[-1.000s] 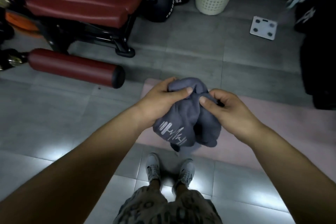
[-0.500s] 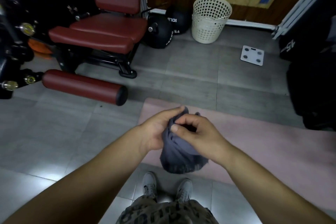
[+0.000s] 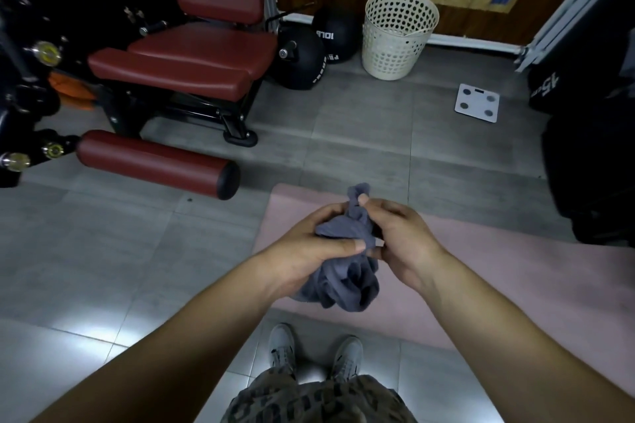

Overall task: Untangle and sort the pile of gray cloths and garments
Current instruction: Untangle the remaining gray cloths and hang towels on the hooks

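Cloth (image 3: 347, 282) between left grip (image 3: 302, 254), right grip (image 3: 402, 244)

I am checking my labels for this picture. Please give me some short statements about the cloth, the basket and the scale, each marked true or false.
1. The left grip and the right grip both hold the crumpled gray cloth bundle. True.
2. The cream perforated plastic basket lies on its side. False: it stands upright near the wall.
3. The right grip pinches a raised end of the bundle. True.
4. The white square bathroom scale lies on the pink floor mat. False: it lies on the gray floor tiles, apart from the mat.
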Demonstrator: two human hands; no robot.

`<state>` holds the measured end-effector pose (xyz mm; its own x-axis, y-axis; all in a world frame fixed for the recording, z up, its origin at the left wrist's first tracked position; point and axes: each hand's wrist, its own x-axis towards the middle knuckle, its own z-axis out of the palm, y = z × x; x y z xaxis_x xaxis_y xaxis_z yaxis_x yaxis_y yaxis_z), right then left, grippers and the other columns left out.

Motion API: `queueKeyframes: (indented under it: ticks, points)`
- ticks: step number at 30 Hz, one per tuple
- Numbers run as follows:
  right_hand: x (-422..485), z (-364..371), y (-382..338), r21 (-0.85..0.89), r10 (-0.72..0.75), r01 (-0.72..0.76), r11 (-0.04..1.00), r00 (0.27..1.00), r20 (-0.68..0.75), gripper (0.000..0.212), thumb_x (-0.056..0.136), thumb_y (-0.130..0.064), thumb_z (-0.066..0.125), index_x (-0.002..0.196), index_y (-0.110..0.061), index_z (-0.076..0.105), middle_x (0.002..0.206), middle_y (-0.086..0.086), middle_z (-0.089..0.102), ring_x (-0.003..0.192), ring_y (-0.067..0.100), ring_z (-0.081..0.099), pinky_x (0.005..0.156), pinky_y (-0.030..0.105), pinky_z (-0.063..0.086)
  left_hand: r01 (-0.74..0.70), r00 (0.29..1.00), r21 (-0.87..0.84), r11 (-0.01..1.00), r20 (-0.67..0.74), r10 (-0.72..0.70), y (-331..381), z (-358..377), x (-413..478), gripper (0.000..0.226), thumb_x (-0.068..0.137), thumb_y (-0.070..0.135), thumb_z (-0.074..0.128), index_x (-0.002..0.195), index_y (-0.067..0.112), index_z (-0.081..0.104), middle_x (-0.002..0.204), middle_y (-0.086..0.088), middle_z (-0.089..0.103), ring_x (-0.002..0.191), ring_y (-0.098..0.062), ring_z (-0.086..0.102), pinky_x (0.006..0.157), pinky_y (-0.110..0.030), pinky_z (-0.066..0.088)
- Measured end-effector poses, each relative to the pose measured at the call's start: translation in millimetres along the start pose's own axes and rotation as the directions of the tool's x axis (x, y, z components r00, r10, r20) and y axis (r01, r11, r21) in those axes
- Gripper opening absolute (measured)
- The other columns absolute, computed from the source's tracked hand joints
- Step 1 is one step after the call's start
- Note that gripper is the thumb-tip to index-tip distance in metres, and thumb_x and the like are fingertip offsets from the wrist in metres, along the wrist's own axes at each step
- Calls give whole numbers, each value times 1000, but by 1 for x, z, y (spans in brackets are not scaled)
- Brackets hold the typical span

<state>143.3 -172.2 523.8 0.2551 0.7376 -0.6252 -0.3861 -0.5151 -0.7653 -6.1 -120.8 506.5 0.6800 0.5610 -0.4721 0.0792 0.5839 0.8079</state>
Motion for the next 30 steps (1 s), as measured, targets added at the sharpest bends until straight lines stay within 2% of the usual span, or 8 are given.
queueKeyframes:
  ticks: [4,6,11,15,18,21,25,30]
  points:
    - [2,2,8,-80,-208,206,975,978,-13,13,94,-8,66,102,2,71,94,16,75,85,24,69,75,34,56,127,992,-221,967,16,-126,13,7,-4,55,92,50,63,125,6,65,124,-24,66,116,-34,65,101,-42,50]
    - [-3,4,10,-178,-328,341,923,940,97,7,89,-1,70,94,-6,74,90,7,77,85,16,70,81,30,57,174,980,-236,956,-57,-193,23,4,2,59,90,62,55,115,10,71,116,-24,69,103,-33,70,91,-42,55]
    - [-19,10,8,-508,-388,541,670,839,382,14,77,-8,84,80,-19,76,84,-9,71,84,-1,64,82,11,46,279,946,-285,917,-81,-313,34,-4,13,52,95,36,64,132,0,58,136,-27,56,114,-37,62,96,-44,53]
    - [-15,5,6,-211,-387,404,890,914,122,9,85,-13,78,81,-13,70,83,3,70,80,13,66,76,28,56,195,954,-308,931,-160,-253,21,-7,12,11,99,10,57,101,3,64,93,-15,71,80,-23,70,73,-30,59]
    - [-7,0,6,-152,-217,200,968,971,-100,21,91,-30,71,101,-13,65,98,7,71,86,15,69,67,30,59,121,976,-227,966,-150,-158,15,-8,10,12,95,9,59,84,12,61,86,-12,67,81,-23,65,81,-34,53]
    - [0,-6,6,-152,-24,14,988,998,-65,40,92,-49,64,112,-14,68,106,5,76,97,18,72,81,39,60,27,998,-84,996,-62,-32,14,-4,4,8,86,11,66,81,16,63,88,-13,64,89,-27,61,87,-38,48]
    - [1,-4,4,-116,35,-32,993,999,24,39,95,-44,63,110,-9,73,103,11,77,101,29,73,90,44,55,-90,995,185,979,-29,97,8,1,-3,21,80,15,69,98,17,60,106,-11,68,103,-25,67,99,-42,50]
    - [-3,-8,10,37,-141,142,989,990,-10,23,97,-18,65,102,3,71,99,20,75,95,32,71,89,41,56,-3,994,162,987,-109,21,7,5,-6,66,85,21,79,137,20,38,128,-5,62,112,-12,67,96,-29,54]
